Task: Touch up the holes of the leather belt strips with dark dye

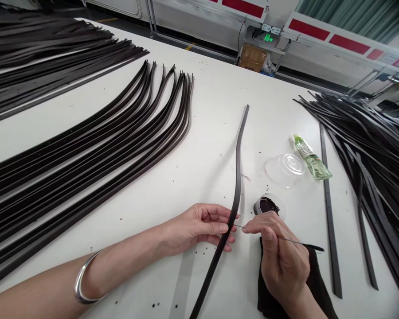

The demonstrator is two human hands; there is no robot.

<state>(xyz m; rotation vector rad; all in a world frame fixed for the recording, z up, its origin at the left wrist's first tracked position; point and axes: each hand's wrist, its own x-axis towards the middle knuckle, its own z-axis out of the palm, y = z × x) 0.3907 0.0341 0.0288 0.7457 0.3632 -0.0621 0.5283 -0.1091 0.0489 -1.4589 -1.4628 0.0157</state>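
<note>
I see strap slanting through centre and lower centre, left hand pinching it between thumb and fingers. Right hand, lower right, pinches thin tool pen-style, tip at strap's right edge; contact I can't confirm. Step, I judge: fine edge work. Next move calls for steady strap, light tip, knuckles clear of cup.
</note>
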